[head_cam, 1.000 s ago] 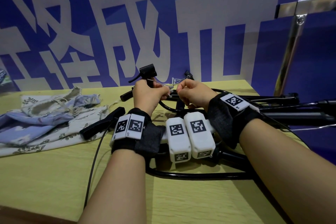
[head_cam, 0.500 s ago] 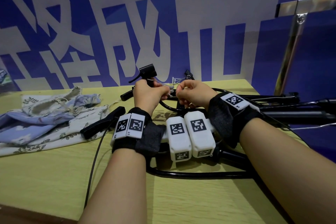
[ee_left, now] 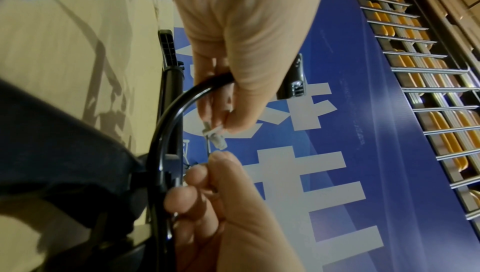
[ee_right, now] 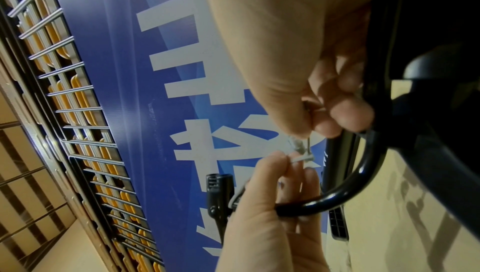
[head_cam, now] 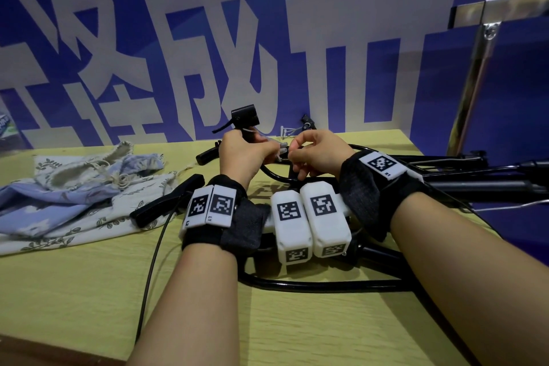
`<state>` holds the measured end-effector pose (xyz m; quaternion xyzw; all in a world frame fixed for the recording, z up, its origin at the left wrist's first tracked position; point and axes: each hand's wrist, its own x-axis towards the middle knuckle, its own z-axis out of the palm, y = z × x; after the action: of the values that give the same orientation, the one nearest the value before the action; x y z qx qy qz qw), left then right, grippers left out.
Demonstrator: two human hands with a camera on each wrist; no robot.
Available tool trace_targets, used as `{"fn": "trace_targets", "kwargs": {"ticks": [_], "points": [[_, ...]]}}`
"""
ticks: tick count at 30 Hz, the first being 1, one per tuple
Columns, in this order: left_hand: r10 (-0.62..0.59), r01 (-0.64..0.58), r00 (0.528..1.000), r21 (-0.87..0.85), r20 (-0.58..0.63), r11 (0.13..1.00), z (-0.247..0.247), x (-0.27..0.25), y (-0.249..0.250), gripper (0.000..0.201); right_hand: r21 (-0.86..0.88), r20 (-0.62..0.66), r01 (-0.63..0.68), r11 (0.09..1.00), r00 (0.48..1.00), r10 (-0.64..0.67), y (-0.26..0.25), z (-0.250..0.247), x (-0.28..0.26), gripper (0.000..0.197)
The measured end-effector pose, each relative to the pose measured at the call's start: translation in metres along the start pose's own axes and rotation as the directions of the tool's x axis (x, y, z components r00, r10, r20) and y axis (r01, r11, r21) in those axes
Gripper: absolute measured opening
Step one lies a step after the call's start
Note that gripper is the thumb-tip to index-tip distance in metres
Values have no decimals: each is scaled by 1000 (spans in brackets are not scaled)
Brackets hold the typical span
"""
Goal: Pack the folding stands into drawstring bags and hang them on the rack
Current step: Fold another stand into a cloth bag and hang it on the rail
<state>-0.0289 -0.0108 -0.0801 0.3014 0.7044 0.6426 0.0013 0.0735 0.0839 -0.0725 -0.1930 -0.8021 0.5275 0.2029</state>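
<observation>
We were early: left hand (head_cam: 243, 154) and right hand (head_cam: 319, 151) both pinched a small white clip (ee_left: 213, 132) on the black stand (head_cam: 297, 285). Bags (head_cam: 74, 196) lay at 9 o'clock, unfilled; nothing was hung.

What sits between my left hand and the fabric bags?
A black handle-like stand part lying on the table, between the left hand and the drawstring bags; head view.

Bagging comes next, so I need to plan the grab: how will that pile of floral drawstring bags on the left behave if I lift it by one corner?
The drawstring bags lie crumpled in soft folds, so probably floppy and light. Loose cords trail across them and may snag.
</observation>
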Motion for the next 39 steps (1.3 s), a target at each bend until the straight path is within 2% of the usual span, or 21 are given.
{"fn": "trace_targets", "kwargs": {"ticks": [3,11,16,20,24,31,39], "points": [[4,-4,1000,33,-5,999,-1,0,0,23,10,-4,29,1000,1000,-29,-1,-1,-1,16],[7,-5,995,-17,104,1000,1,-5,4,24,-60,15,53,997,999,-53,0,-1,-1,14],[44,-47,997,43,64,998,0,-4,2,27,-123,54,107,987,993,-101,-2,3,-3,17],[28,-30,999,31,45,999,1,-3,3,28,-52,107,61,997,993,-55,-4,1,-5,26],[-9,9,1000,16,23,1000,2,-3,4,28,-5,160,50,999,986,-48,-4,-1,-6,24],[-27,26,1000,29,6,999,2,-3,3,25,-43,163,125,991,980,-116,1,-2,-6,11],[-40,39,999,23,30,999,2,-4,5,27,67,152,94,993,983,-103,2,-2,-4,14]]}}
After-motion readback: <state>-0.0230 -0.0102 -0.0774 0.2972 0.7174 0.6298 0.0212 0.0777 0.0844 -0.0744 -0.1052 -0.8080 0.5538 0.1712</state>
